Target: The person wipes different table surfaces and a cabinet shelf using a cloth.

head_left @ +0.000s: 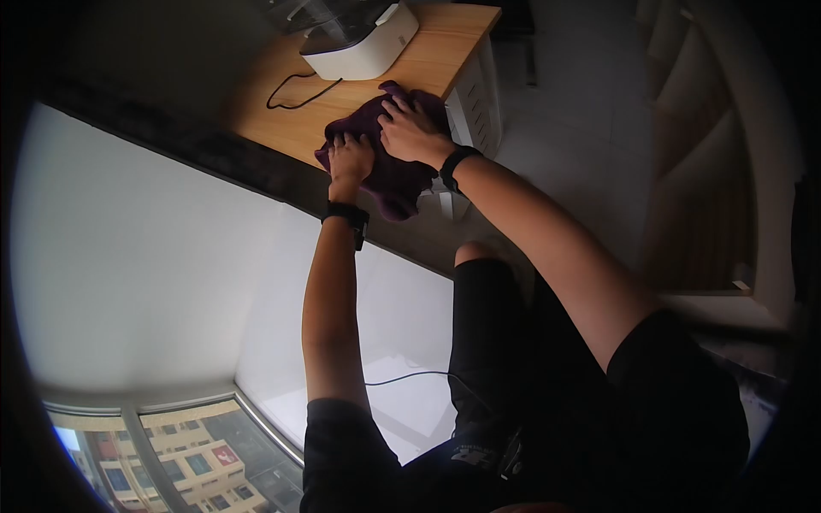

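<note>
A dark purple cloth (389, 184) lies bunched over the near end of a wooden tabletop (286, 141), with part of it hanging past the edge. On its left side my left hand (351, 161) rests palm down, fingers forward and slightly apart. My right hand (410, 132) presses on the cloth farther right, its fingers spread across the fabric. Both palms are hidden, as is whatever lies under the cloth. I wear a dark band on each wrist.
Beyond the cloth stands a white appliance (363, 56) with a dark top; a black cable (295, 104) curls beside it. A white slotted cabinet (479, 107) is under the tabletop's right side. A white wall and a window (188, 453) are at left.
</note>
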Demonstrator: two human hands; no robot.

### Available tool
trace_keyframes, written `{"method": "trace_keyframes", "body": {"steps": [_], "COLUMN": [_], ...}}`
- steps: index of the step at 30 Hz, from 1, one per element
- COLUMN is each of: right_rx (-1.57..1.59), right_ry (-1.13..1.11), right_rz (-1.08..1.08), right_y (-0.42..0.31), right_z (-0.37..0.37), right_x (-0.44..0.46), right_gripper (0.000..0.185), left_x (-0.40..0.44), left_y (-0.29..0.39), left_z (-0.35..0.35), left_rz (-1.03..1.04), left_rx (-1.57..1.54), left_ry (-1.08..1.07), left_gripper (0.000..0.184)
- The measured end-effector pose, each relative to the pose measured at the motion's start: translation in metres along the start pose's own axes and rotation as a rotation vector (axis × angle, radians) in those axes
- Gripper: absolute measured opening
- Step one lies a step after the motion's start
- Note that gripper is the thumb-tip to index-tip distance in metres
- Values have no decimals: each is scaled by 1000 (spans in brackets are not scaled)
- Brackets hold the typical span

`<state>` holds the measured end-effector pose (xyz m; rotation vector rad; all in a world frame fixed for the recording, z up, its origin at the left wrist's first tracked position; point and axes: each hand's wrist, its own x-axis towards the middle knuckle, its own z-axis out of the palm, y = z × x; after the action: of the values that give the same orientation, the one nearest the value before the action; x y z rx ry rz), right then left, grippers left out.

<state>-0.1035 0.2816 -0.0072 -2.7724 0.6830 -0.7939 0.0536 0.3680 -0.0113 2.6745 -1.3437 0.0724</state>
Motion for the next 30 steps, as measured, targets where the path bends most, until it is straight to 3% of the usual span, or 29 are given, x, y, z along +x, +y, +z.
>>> {"method": "trace_keyframes", "body": {"steps": [5, 16, 19, 28, 30], "right_rx": [50, 41, 32, -30, -17], "right_ry": [-96, -77, -182, -202, -211], "right_rz": [-4, -67, -91, -58, -48], "right_y": [5, 19, 22, 15, 14], "right_z": [6, 12, 17, 27, 25], "right_x": [13, 48, 56, 73, 74], "right_gripper": [49, 52, 51, 54, 53], "left_x": [1, 64, 75, 117, 120], "left_y": [-7, -75, -85, -119, -116], "left_z": [-10, -8, -9, 15, 12], "left_rz": [-52, 193, 242, 376, 317], "left_rx": [10, -156, -150, 34, 30], "left_ry": [11, 118, 121, 169, 115], "left_gripper": [71, 56, 54, 50, 51]}}
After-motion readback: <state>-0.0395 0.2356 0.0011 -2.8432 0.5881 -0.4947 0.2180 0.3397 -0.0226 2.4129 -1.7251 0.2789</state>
